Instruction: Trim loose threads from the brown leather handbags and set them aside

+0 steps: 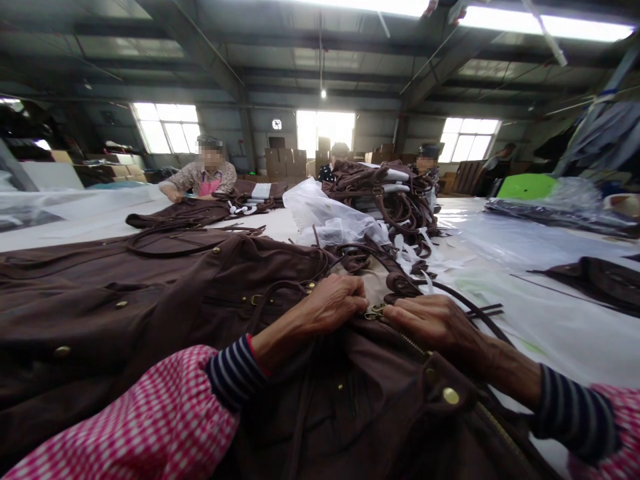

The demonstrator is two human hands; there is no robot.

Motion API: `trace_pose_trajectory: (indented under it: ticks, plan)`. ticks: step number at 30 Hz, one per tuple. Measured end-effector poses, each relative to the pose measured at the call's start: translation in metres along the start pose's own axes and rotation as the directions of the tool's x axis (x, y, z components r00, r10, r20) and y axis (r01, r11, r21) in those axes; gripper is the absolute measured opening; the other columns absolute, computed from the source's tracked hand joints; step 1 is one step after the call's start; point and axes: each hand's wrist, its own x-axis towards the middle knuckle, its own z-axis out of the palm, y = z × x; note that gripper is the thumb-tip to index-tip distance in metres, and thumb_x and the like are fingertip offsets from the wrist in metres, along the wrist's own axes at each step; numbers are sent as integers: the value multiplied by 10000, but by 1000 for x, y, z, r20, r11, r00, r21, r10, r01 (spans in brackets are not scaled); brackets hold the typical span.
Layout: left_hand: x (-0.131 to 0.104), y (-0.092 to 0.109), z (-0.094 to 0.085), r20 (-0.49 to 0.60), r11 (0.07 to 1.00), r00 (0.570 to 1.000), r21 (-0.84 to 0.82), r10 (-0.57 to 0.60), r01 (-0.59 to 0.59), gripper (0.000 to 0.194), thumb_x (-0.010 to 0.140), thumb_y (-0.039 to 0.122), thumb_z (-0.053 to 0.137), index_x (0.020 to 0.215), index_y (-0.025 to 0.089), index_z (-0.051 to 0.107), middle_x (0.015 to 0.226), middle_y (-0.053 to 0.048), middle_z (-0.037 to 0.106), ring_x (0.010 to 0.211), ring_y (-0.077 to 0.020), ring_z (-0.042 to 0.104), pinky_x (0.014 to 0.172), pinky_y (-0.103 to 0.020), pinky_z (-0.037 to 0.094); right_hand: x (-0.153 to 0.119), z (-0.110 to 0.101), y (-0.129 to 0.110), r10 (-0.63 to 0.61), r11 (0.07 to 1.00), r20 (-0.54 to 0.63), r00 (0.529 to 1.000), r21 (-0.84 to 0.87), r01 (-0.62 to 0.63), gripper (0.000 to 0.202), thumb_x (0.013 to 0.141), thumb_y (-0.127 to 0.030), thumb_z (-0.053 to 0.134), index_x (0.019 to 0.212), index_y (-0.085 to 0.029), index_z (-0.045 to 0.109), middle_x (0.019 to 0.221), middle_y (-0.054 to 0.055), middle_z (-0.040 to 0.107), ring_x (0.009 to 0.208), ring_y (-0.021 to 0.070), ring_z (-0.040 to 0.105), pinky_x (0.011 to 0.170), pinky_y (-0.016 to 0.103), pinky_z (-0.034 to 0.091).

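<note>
A dark brown leather-like bag [370,373] lies in front of me, with a brass zipper [407,341] along its top opening. Pale lining [375,288] shows inside. My left hand [337,303] is closed on the far-left part of the opening's edge. Just right of it, two brass zipper pulls [376,311] sit between my hands. My right hand [437,323] is closed at the opening's edge beside these pulls; its fingertips are partly hidden. A brass snap [450,396] marks a tab nearer to me.
More brown bags [100,300] lie at left. Behind my hands are a clear plastic bag [335,213] and a heap of brown bags [385,193]. Plastic sheeting [480,233] covers the table at right. A co-worker [210,170] handles a bag across the table; other people are farther back.
</note>
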Motion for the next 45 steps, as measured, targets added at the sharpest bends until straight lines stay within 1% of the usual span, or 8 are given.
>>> trace_pose_trajectory:
  ticks: [3,9,15,25,29,36,40,45]
  plan:
    - [0,2,-3,-1,1000,1000,-21,-19,19,97,790,227,541,728,174,593,693,18,589,706,-146,553,612,-266,328,2,0,0,39,999,89,995,26,-41,263,1017,-111,407,792,-175,528,653,-10,532,537,114,420,518,280,233]
    - [-2,1,-3,8,999,1000,-40,-7,7,105,805,229,538,730,175,587,688,23,580,691,-141,539,602,-266,309,8,-4,-5,82,996,171,982,21,-87,235,944,-30,422,783,-183,497,666,-18,549,529,105,446,504,269,207]
    - [-2,-3,0,-11,999,1000,-29,18,-18,119,825,246,543,737,179,587,682,20,581,691,-145,538,605,-263,296,18,-13,-13,208,969,323,923,62,-239,244,862,17,482,735,-191,477,648,-18,575,502,103,490,488,253,232]
    - [-2,-2,3,-16,1000,1000,-15,13,-13,124,834,244,546,739,181,595,704,2,611,703,-154,552,612,-254,306,22,-17,-13,230,958,447,865,53,-282,211,869,-3,491,767,-184,524,731,25,645,571,141,571,524,266,308]
    - [-3,-2,3,-29,1000,999,-8,14,-15,125,836,257,546,742,183,584,700,6,585,692,-152,536,607,-253,303,24,-18,-13,215,955,440,872,91,-282,229,884,4,452,793,-186,541,765,40,668,610,145,585,547,259,339]
    - [-2,-4,2,-3,999,1000,-39,27,-27,115,828,258,549,740,185,558,721,11,561,700,-145,516,609,-245,310,29,-12,-13,235,963,433,870,17,-269,261,838,45,443,787,-183,558,673,11,633,531,124,535,504,268,253]
    - [-2,-3,0,19,996,999,-85,41,-39,166,847,281,540,719,175,549,711,14,531,701,-139,501,599,-239,312,30,-7,-9,255,960,394,883,8,-280,200,845,-5,502,823,-183,590,654,-4,628,507,104,491,499,266,209]
    - [-2,-6,-6,87,981,994,-187,72,-55,149,829,253,549,781,147,643,734,12,557,716,-130,516,628,-227,352,30,-6,-7,299,921,401,866,117,-372,166,873,-76,503,781,-168,606,620,-15,588,489,87,432,491,243,212]
